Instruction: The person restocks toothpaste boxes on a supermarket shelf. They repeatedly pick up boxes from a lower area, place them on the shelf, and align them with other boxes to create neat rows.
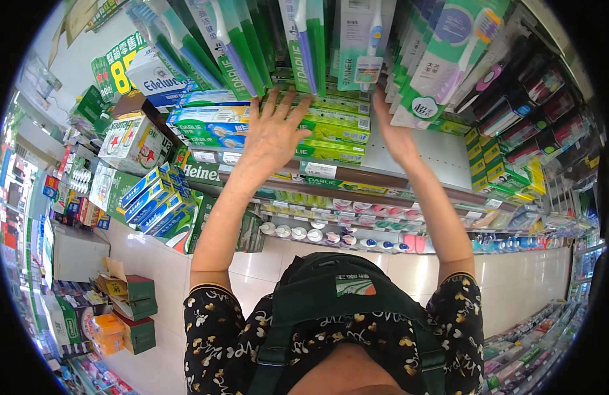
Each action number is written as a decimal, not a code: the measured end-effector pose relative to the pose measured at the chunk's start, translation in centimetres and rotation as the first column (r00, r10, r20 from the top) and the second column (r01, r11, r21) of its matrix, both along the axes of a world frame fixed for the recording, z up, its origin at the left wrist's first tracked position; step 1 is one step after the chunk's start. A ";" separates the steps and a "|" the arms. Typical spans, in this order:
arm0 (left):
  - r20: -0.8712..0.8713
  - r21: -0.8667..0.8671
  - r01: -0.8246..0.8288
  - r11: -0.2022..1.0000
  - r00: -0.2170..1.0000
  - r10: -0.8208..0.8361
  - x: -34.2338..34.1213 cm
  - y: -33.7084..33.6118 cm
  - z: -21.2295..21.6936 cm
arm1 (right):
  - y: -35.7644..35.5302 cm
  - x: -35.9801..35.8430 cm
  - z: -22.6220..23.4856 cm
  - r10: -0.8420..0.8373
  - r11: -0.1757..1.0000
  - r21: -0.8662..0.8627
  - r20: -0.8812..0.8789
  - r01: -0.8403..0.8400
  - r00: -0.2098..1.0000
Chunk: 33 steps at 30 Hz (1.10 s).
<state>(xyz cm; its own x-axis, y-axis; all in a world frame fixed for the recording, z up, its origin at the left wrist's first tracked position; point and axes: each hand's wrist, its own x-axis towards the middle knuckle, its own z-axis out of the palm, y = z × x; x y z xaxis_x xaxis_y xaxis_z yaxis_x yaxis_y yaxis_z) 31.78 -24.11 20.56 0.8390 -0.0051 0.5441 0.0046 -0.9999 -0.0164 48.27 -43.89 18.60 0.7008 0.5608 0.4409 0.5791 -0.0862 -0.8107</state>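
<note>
Where the aisle floor shows at far left, open cardboard cartons [130, 299] sit on the pale tiles, with blue toothpaste boxes [146, 197] stacked slantwise on a lower rack above them. Next item: left hand [273, 135], fingers spread apart and flat, palm pressed on the stack of green toothpaste boxes [331, 128] lying lengthwise on the shelf [357, 176]; it grips nothing. Overhead hang carded toothbrushes [235, 43] in green packs, their lower ends near the fingertips. Right hand [393, 135] is raised beside the stack's right end, just under a hanging toothbrush card [360, 49]; whether its fingers are closed on anything cannot be told, as they are hidden behind the cards. Bare grey shelf panel [443, 158] lies to its right, then yellow-green small boxes [502, 171]. Handling note, as a judgement: squaring the stack goes best with both palms level and even pressure, keeping the wrists clear of the hanging cards.
</note>
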 end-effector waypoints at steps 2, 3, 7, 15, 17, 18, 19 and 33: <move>0.010 0.010 0.007 1.000 1.000 -0.007 0.2 0.3 -0.3 | 0.2 -3.1 -0.6 -0.038 0.999 0.038 -0.011 0.039 0.999; 0.016 0.005 -0.010 1.000 1.000 0.010 0.2 0.3 -0.6 | 0.6 -4.2 -1.1 -0.038 0.999 -0.010 -0.002 0.038 0.999; 0.039 0.010 -0.041 0.999 0.998 0.041 0.6 -0.2 -0.7 | 2.4 -5.4 -0.1 -0.044 0.997 0.060 0.054 0.040 0.998; 0.143 0.030 0.048 0.998 0.988 -0.051 -0.2 -4.5 0.3 | -3.6 -1.3 -0.1 -0.201 0.933 -0.231 0.302 0.276 0.932; 0.188 -0.129 0.310 0.942 0.940 -0.284 -0.8 -7.2 -0.5 | -6.6 2.7 -0.6 -0.311 0.752 -0.390 0.502 0.532 0.807; 0.184 -0.131 0.383 0.915 0.916 -0.357 -0.4 -8.8 -1.1 | -8.4 4.8 0.1 -0.313 0.561 -0.595 0.491 0.576 0.813; 0.182 -0.130 0.463 0.877 0.881 -0.438 0.3 -10.6 -1.6 | -11.0 7.6 -0.3 -0.293 0.550 -0.621 0.483 0.558 0.825; 0.254 -0.180 0.436 0.882 0.887 -0.387 3.4 -16.3 -1.9 | -18.1 -4.7 5.5 0.008 0.811 -0.462 0.623 0.359 0.783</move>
